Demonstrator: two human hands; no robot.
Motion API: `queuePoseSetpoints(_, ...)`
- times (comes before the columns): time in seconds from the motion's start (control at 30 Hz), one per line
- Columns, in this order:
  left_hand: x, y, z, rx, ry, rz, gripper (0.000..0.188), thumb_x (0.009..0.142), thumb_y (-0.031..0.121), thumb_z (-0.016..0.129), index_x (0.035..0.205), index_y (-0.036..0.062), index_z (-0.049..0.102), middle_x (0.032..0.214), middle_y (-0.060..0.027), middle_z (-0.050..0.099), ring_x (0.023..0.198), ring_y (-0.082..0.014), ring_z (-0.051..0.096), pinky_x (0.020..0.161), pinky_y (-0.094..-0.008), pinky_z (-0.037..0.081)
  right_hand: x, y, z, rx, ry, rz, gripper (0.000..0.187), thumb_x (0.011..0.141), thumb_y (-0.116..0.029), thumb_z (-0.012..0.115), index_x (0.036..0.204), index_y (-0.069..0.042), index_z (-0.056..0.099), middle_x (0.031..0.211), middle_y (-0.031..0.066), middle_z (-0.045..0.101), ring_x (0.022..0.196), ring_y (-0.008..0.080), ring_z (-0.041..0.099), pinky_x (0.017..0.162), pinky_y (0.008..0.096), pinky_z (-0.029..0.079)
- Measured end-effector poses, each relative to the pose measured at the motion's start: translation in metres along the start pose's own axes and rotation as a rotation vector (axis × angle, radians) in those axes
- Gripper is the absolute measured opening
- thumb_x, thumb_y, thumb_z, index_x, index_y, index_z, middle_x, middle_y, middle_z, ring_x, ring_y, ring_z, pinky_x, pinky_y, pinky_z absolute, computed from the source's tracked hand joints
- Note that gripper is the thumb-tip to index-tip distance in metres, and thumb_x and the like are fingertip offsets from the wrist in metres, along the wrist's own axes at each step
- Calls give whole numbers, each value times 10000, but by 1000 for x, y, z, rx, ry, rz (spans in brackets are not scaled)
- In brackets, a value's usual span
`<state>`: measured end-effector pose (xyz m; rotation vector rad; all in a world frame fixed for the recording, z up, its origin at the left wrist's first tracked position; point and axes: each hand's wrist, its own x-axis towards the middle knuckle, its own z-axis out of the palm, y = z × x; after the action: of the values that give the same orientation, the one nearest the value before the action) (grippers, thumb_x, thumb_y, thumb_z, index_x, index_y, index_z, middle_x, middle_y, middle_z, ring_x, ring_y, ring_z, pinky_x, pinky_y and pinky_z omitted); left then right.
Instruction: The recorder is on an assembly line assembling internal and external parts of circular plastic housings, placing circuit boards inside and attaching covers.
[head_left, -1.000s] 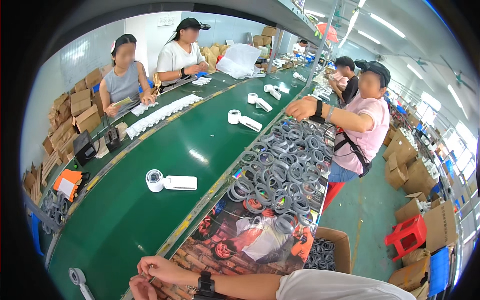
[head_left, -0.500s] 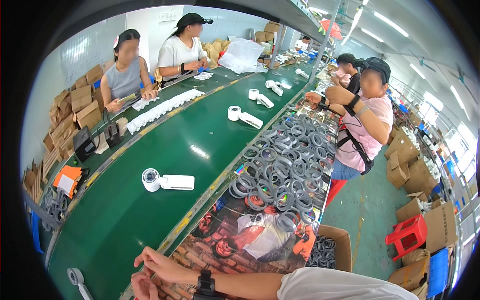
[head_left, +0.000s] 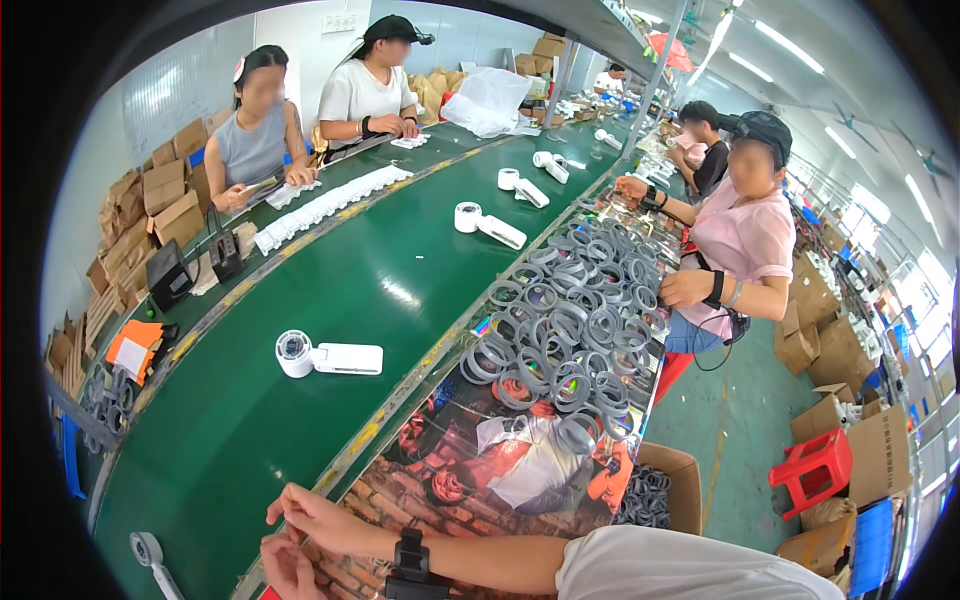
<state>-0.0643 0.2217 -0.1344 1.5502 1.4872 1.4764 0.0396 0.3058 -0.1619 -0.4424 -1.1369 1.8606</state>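
Note:
My right hand (head_left: pixel 325 522) is near the lower edge, over the boundary between the green conveyor belt (head_left: pixel 230 430) and the picture-covered bench (head_left: pixel 400 500). Its fingers are bent but apart, and no object shows in them. Just below, my left hand (head_left: pixel 288 568) is close to the right one, partly cut off by the frame; its loosely curled fingers hold nothing I can see. On the belt ahead lies a white handheld fan (head_left: pixel 345 358) with a round head. Another white fan (head_left: pixel 148 550) lies to the left of my hands.
Grey rings (head_left: pixel 560 330) are heaped on the bench, with more in a cardboard box (head_left: pixel 675 480) beside it. Several white fans (head_left: pixel 500 232) lie farther along the belt. A co-worker in pink (head_left: pixel 745 220) is beyond the rings; two people sit across. A red stool (head_left: pixel 812 470) stands right.
The co-worker in pink has lowered one raised hand to the edge of the ring heap. The view has shifted slightly. My hands remain together in nearly the same place.

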Motion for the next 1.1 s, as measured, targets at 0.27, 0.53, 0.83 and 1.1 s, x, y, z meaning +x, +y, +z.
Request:
queuePoseSetpoints(0.27, -1, -3, 0, -51, -2, -39, 118, 845, 90, 557, 936, 22, 524, 907, -54, 502, 819, -165, 487, 761, -289, 408, 0, -3, 0, -10, -58, 16, 77, 939, -93, 399, 871, -84, 365, 948, 79, 557, 707, 77, 447, 664, 218, 405)
queuePoseSetpoints(0.53, -2, -15, 3, -134, 24, -83, 142, 771, 6, 474, 909, 29, 450, 862, -26, 390, 765, -107, 397, 676, -224, 326, 0, 4, 0, 1, -31, -30, 34, 935, -35, 360, 909, -54, 347, 908, 89, 551, 684, 97, 450, 621, 231, 409)
queuePoseSetpoints(0.83, -1, -13, 6, -165, 9, -73, 152, 752, -29, 449, 894, 25, 440, 912, -43, 410, 782, -118, 404, 678, -231, 333, 0, 2, -6, -65, -48, 15, 162, 912, 31, 346, 797, -75, 305, 979, 119, 564, 688, 106, 477, 628, 227, 416)
queuePoseSetpoints(1.1, -1, -15, 6, -163, 18, -66, 145, 751, -42, 451, 883, 19, 442, 894, -44, 410, 764, -114, 408, 667, -231, 341, 0, -2, -1, -9, -35, 22, 94, 942, -34, 380, 876, -78, 328, 1004, 108, 558, 706, 78, 466, 645, 213, 413)
